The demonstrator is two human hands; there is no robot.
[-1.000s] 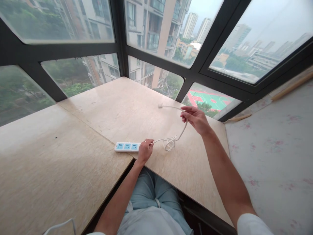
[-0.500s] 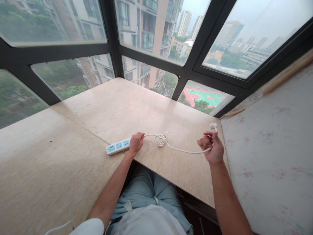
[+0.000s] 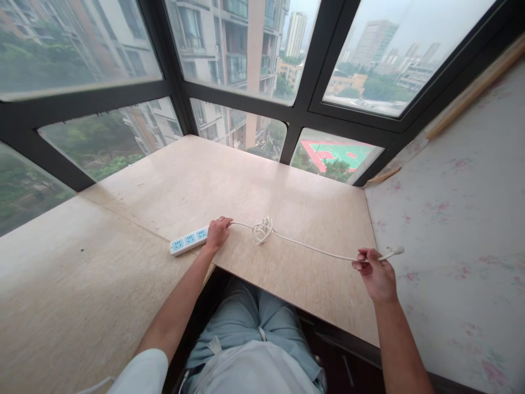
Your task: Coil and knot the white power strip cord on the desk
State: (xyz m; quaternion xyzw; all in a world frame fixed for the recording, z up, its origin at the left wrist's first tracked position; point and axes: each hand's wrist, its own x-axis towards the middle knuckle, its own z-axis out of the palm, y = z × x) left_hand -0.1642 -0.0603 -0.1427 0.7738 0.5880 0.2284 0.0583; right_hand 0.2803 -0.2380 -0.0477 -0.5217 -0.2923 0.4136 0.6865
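A white power strip [image 3: 188, 241] with blue socket faces lies on the tabletop, left of centre. Over its right end my left hand [image 3: 218, 232] is closed, fingers at the spot where the cord leaves it. From there the white cord [image 3: 314, 249] runs right through a loose tangle of loops [image 3: 263, 230] that rests on the table. My right hand [image 3: 374, 271] pinches the cord near its far end, close to the wall. Just beyond those fingers the white plug [image 3: 396, 250] sticks out to the right.
The beige tabletop [image 3: 135, 213] fills the corner, with a seam across its left part. Dark window frames [image 3: 246, 101] edge it at the back. A flowered wall [image 3: 447, 230] stands close on the right. A pale cable [image 3: 96, 384] shows at the lower left.
My right hand has moved right and a little down, drawing the cord straighter between it and the tangle. The plug now points right instead of up. My left hand stays on the power strip.
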